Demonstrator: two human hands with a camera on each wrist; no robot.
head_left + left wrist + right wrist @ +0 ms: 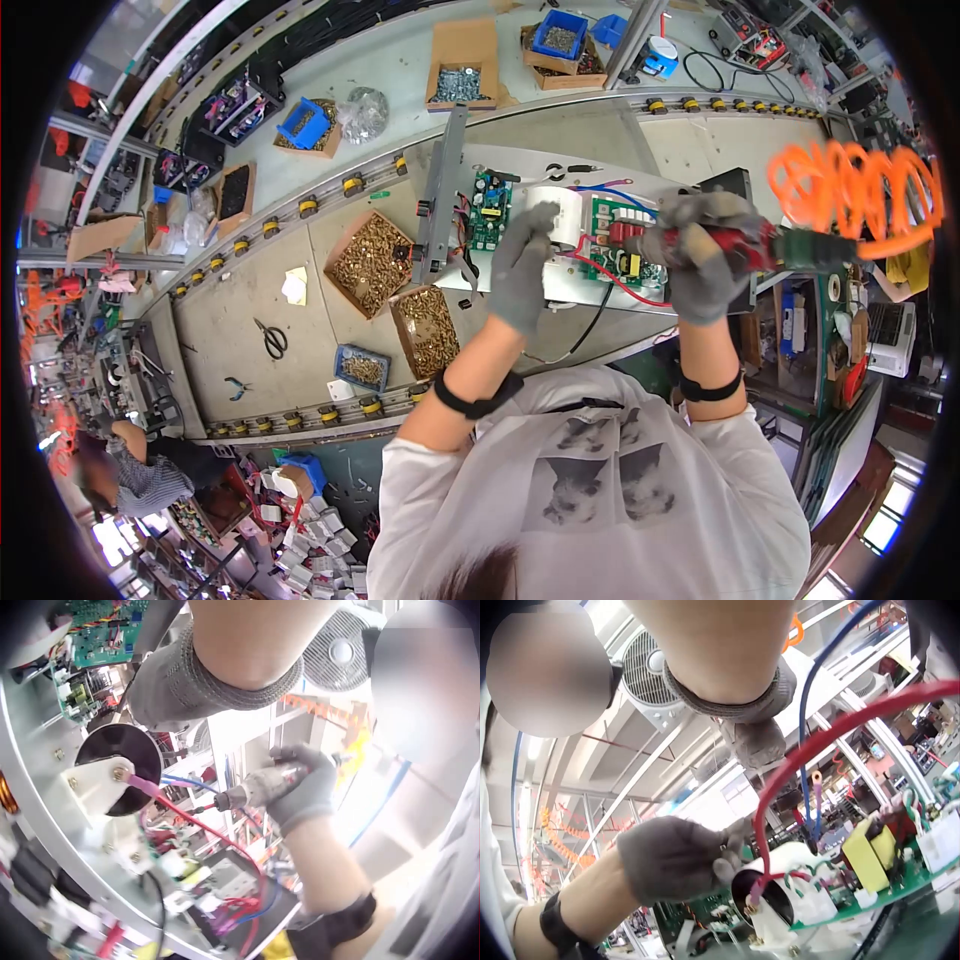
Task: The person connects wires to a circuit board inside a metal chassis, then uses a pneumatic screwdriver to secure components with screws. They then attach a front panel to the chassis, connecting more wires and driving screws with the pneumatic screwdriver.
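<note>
My gloved left hand (522,265) is against the left side of a white cylinder (566,218), its fingers bent near the rim; whether they pinch something small is unclear. In the right wrist view this left hand (676,856) is beside the cylinder's dark opening. My gloved right hand (700,262) grips a red and grey power tool (745,245), also visible in the left wrist view, where the right hand (309,787) is wrapped round the tool (262,787). A green circuit board (600,220) lies between cylinder and tool, with a red cable (625,288) curving below.
Another circuit board (490,212) and a grey metal panel (440,195) stand left of the cylinder. Boxes of brass parts (368,262), a small blue bin (362,368) and scissors (271,340) lie further left. An orange coiled hose (850,195) runs off right.
</note>
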